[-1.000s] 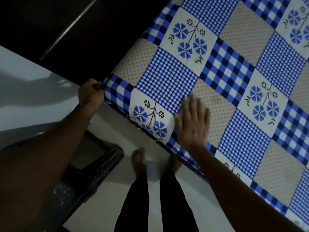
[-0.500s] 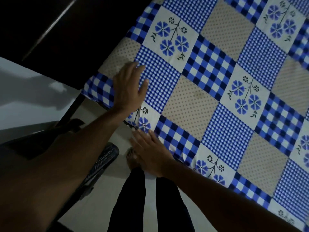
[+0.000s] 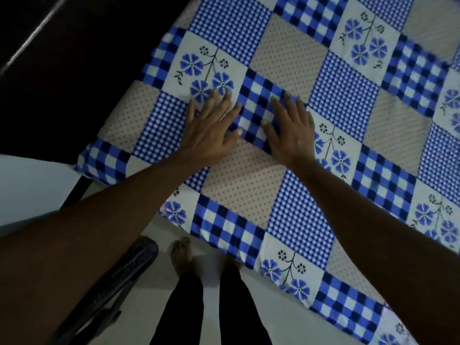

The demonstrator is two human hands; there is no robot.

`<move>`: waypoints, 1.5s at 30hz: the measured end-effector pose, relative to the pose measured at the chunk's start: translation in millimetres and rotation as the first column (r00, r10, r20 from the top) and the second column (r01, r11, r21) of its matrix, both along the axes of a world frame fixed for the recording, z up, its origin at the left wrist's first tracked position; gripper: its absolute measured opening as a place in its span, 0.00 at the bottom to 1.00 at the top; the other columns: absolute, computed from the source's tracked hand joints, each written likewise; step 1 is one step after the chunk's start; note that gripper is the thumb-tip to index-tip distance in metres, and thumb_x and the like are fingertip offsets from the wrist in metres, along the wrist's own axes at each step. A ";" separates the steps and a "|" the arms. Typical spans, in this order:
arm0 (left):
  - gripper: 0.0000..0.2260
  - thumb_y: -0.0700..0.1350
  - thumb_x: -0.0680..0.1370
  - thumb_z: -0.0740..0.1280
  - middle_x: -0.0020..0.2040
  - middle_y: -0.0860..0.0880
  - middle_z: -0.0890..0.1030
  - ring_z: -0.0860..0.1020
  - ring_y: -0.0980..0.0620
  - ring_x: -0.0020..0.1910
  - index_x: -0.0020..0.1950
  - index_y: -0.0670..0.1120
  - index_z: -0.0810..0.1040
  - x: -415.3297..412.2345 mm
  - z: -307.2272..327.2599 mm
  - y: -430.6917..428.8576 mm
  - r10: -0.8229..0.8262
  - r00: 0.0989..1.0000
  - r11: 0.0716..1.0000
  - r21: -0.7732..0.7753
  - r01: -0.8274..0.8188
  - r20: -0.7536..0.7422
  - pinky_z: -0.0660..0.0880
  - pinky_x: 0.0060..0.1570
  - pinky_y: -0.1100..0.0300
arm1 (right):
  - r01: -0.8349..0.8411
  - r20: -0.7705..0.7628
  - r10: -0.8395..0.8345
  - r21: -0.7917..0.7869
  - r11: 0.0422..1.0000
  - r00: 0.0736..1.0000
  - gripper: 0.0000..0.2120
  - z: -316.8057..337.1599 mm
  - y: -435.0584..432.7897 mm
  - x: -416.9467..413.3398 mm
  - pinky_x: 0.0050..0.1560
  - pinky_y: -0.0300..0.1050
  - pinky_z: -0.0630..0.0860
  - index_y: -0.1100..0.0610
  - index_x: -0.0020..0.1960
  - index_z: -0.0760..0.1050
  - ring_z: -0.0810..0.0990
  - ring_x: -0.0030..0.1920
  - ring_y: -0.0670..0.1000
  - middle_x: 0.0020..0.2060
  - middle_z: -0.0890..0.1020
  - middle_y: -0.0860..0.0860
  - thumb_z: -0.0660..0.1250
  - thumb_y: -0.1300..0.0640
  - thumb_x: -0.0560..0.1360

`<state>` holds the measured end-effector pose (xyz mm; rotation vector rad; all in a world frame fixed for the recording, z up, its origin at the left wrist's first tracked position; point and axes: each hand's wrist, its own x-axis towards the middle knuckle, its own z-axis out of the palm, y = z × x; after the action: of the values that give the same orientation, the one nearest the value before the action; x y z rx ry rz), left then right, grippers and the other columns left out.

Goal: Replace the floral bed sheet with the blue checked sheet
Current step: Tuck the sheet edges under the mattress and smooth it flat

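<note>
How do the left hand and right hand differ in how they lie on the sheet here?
The left hand has its fingers fanned apart; the right hand's are closer together. The left hand's fingertips reach a white flower square; the right hand's lie on a bold blue check. The left hand is nearer the corner of the blue checked sheet than the right hand. Both lie flat, palm down, on it, gripping nothing.
</note>
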<state>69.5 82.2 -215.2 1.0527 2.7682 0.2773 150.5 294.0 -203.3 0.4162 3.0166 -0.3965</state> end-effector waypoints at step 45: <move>0.30 0.64 0.81 0.46 0.82 0.49 0.49 0.47 0.45 0.80 0.81 0.55 0.47 -373.6 -16.2 301.0 -0.035 0.980 0.999 -0.046 0.026 -0.198 0.44 0.76 0.36 | 0.203 -0.006 -0.204 0.097 0.974 0.979 0.30 -18.3 222.2 -346.4 0.75 0.70 0.37 0.40 0.81 0.45 0.42 0.81 0.54 0.82 0.45 0.49 0.41 0.33 0.82</move>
<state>-304.1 383.2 -231.4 1.1709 2.9143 0.1136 -195.9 516.2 -221.6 0.7369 3.0066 -0.2610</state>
